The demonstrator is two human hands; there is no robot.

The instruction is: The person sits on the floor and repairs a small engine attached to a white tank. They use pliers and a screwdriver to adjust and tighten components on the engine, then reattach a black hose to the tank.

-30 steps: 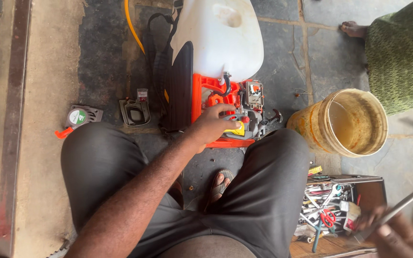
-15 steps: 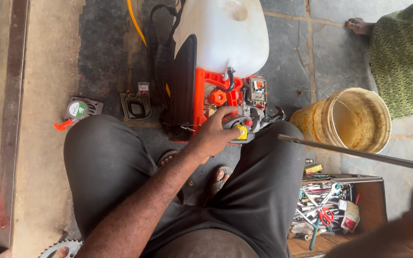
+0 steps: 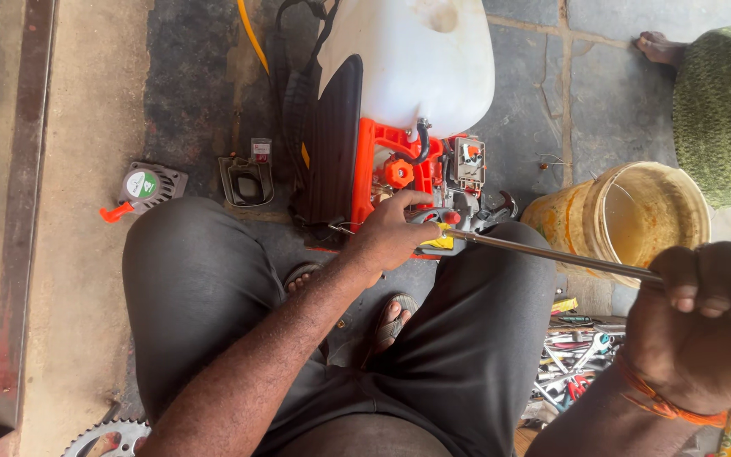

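Note:
I sit above a backpack sprayer with a white tank (image 3: 420, 59), black back pad (image 3: 332, 144) and orange frame (image 3: 374, 169), lying on the stone floor. My left hand (image 3: 387, 233) rests on the small engine (image 3: 467, 182) at the sprayer's base, fingers curled about a grey and yellow part (image 3: 437, 241). My right hand (image 3: 704, 326) is closed around the handle end of a long metal rod tool (image 3: 552, 252). The rod's tip reaches the engine right beside my left fingers.
A dirty yellow bucket (image 3: 628, 211) stands right of the engine. An open toolbox with several hand tools (image 3: 573, 351) lies by my right knee. A starter cover (image 3: 145, 186) and a black part (image 3: 247, 182) sit left. Another person's foot (image 3: 657, 46) is top right. A sprocket (image 3: 107, 440) lies bottom left.
My right hand has risen from the toolbox with the long rod and brought its tip onto the engine. My left hand stayed on the engine.

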